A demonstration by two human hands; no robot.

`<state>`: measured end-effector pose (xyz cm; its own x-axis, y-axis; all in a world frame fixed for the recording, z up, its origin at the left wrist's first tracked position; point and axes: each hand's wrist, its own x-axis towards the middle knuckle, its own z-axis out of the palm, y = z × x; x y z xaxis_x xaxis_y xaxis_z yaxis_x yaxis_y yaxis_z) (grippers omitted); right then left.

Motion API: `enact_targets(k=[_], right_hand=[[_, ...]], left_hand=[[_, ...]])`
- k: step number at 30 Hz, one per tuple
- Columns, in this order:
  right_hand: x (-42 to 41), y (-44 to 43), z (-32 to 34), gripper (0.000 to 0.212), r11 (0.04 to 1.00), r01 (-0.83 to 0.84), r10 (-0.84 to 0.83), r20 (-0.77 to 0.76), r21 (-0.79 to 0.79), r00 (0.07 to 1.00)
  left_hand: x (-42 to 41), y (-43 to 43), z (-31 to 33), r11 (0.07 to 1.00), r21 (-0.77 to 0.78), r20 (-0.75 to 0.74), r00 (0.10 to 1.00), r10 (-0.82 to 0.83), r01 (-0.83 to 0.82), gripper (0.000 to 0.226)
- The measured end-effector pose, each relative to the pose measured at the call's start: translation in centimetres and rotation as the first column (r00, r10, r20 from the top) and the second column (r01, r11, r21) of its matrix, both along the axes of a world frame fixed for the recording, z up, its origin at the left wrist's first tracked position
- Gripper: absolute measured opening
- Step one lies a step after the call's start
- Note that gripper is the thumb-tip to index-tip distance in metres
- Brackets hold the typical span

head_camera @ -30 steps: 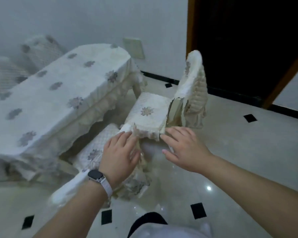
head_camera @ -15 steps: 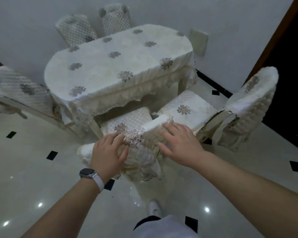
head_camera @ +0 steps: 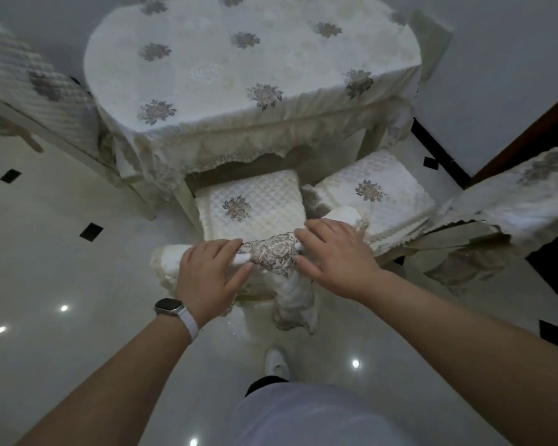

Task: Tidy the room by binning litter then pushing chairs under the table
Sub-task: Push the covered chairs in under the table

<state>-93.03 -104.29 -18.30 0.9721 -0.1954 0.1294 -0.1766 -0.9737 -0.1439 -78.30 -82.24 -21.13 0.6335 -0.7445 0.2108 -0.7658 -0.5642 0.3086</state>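
Chair [head_camera: 248, 207] with quilted cream seat and flower motif stands at the near long side of the surface [head_camera: 252, 69]; far edge of seat meets the hanging lace hem of the tablecloth [head_camera: 207, 149], most of the seat still outside it; chair back nearest the camera, draped in a lace cover. Left hand [head_camera: 210, 275] and right hand [head_camera: 335, 259] both lie on the top of that back, one each side of the lace flower patch; fingers mostly straight and spread, pressing on the padding, not wrapped round it; nothing held in either. Watch [head_camera: 169, 306] with pale strap on left wrist.

Surface: oval, fully covered by cream cloth with grey flower motifs. Second chair [head_camera: 377, 191] just right of the first, seats almost touching, its back angled out to the right. Third chair [head_camera: 36, 88] at the left end, tilted in view, partly cropped. Floor [head_camera: 62, 252]: glossy pale tile, small black diamond insets, light spots reflected. Pale wall behind; dark door frame [head_camera: 529, 133] at right. One white shoe [head_camera: 276, 362] below the chair back.
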Motion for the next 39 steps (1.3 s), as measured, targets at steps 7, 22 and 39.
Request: enact_targets(k=[7,22,39], right_hand=[[3.0,-1.2,-2.4,0.055,0.993,-0.105,0.107,0.028,-0.055,0.994],[6.4,-4.4,-3.5,0.061,0.978,-0.160,0.177,0.137,-0.131,0.975],[16.1,-13.5,-2.9,0.057,0.970,-0.228,0.242,0.340,-0.081,0.909]], left_hand=[[1.6,0.8,-1.0,1.000,0.009,0.017,1.000,-0.002,0.002,0.057],[4.9,-1.4,-1.8,0.996,-0.069,0.053,0.997,-0.055,0.059,0.060],[10.9,-9.9,1.2,0.990,-0.042,0.001,0.991,0.133,-0.132,0.067]])
